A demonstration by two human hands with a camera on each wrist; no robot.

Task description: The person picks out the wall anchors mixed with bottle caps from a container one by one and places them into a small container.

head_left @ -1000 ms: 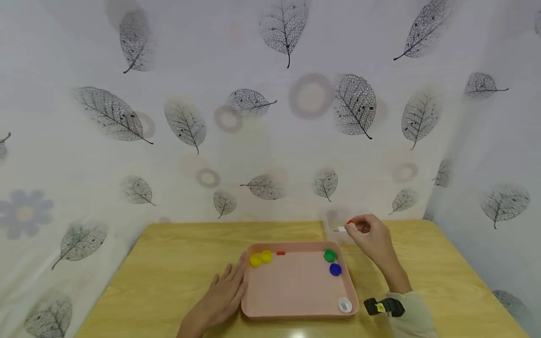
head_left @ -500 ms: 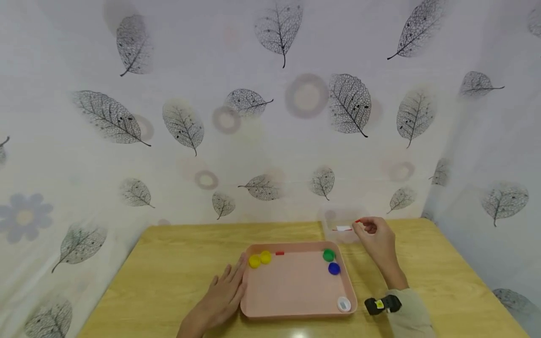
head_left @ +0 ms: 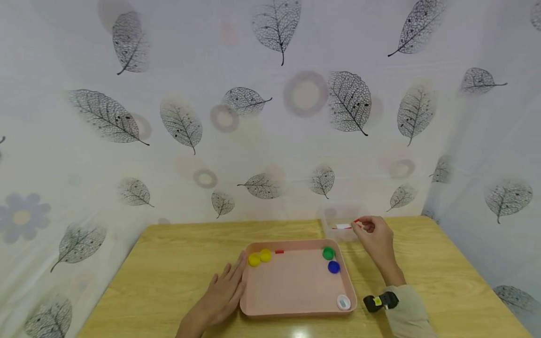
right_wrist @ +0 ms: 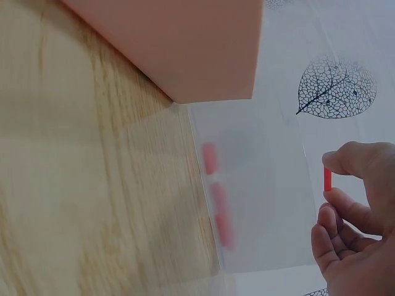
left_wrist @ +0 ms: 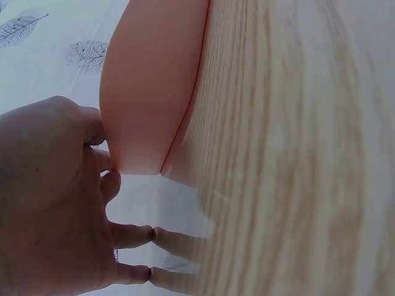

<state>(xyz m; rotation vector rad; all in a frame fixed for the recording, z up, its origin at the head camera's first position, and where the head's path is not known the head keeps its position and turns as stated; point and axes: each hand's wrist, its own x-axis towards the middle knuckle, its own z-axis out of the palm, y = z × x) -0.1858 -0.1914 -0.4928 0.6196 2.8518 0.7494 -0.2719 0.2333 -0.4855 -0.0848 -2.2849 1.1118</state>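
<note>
Thumb and fingertips of my right hand (head_left: 377,241) pinch a small red strip (right_wrist: 328,179) over a see-through plastic box (right_wrist: 265,185) at the table's back right. Inside that box a white piece (head_left: 342,226) and red bits (right_wrist: 210,158) show through. My left hand (head_left: 221,293) lies along the left side of a pink tray (head_left: 296,286), fingers extended and touching its wall. In the tray are two yellow bottle-cap-like discs (head_left: 265,255), a red strip (head_left: 279,252), a green disc (head_left: 328,253), a blue disc (head_left: 333,267) and a white round piece (head_left: 343,302).
Behind the wooden table (head_left: 181,253) hangs a pale curtain (head_left: 270,141) printed with leaves. The box stands just beyond the tray's back right corner. A black device (head_left: 380,301) is strapped to my right wrist.
My right hand has moved a little to the right over the box, uncovering more of the white piece, still pinching the red strip. The left hand stays against the tray.
</note>
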